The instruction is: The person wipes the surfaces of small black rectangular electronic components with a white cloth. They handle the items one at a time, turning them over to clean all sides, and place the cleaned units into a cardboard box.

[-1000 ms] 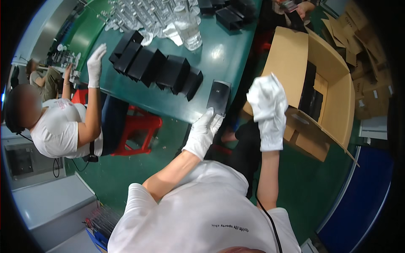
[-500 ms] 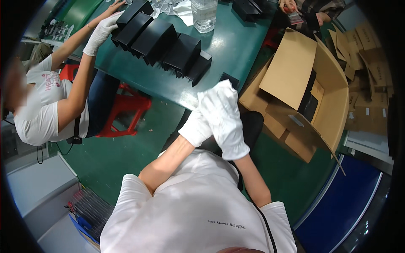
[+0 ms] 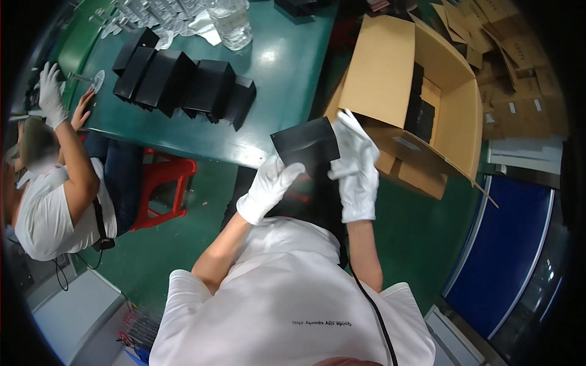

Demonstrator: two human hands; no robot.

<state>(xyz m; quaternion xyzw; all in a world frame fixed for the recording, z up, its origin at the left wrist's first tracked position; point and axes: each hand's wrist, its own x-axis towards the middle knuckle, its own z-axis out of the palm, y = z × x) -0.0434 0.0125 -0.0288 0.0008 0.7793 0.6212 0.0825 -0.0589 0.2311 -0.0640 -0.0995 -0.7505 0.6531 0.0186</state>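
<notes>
Together, both gloved hands, left (image 3: 268,186) and right (image 3: 355,166), hold the black flat box (image 3: 306,146) between them.

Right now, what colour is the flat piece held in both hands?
Black, matte; the flat piece shows best in the head view.

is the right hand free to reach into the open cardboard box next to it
Probably not yet: the right hand and left hand both grip the flat black piece. The cardboard box sits open close beside it, with nothing between.
</notes>
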